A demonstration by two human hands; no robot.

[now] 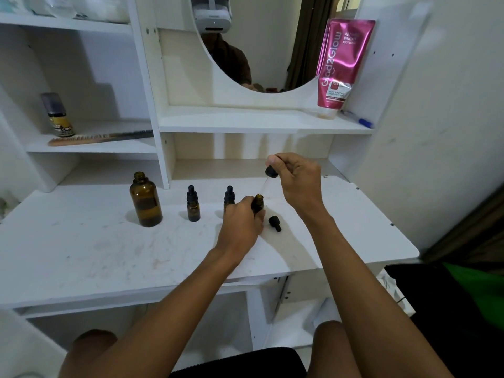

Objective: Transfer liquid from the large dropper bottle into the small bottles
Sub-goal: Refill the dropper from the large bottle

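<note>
Upper left of the frame: white shelf with a small dark-capped can standing and a comb lying just in front of it. Left of centre on the white surface: large brown bottle, upright, cap off, neck open, dark liquid roughly up to mid height. Right of it, apart, a small brown bottle with black dropper cap on, upright. Next, second small capped bottle, upright, lower part hidden behind the left hand.

Centre: left hand closed around a third small bottle, fingers wrapped on its body, bottle upright on the surface, mouth open and showing above the fingers. Just right of that hand, a small black dropper cap lies on its side on the surface, near but not touching the hand as far as I can tell.

Above and right of the open small bottle: right hand pinching the bulb of the large dropper between thumb and fingers, black collar below the fingertips. A clear glass tube slants down-left from it toward the small bottle's mouth; tube is faint, cannot tell if the tip is inside the mouth or whether it has liquid.

Upper right: pink pouch standing cap-down on the middle shelf beside an oval mirror, a blue pen lying just right of the pouch. Lower right edge: something green and black, unclear.
</note>
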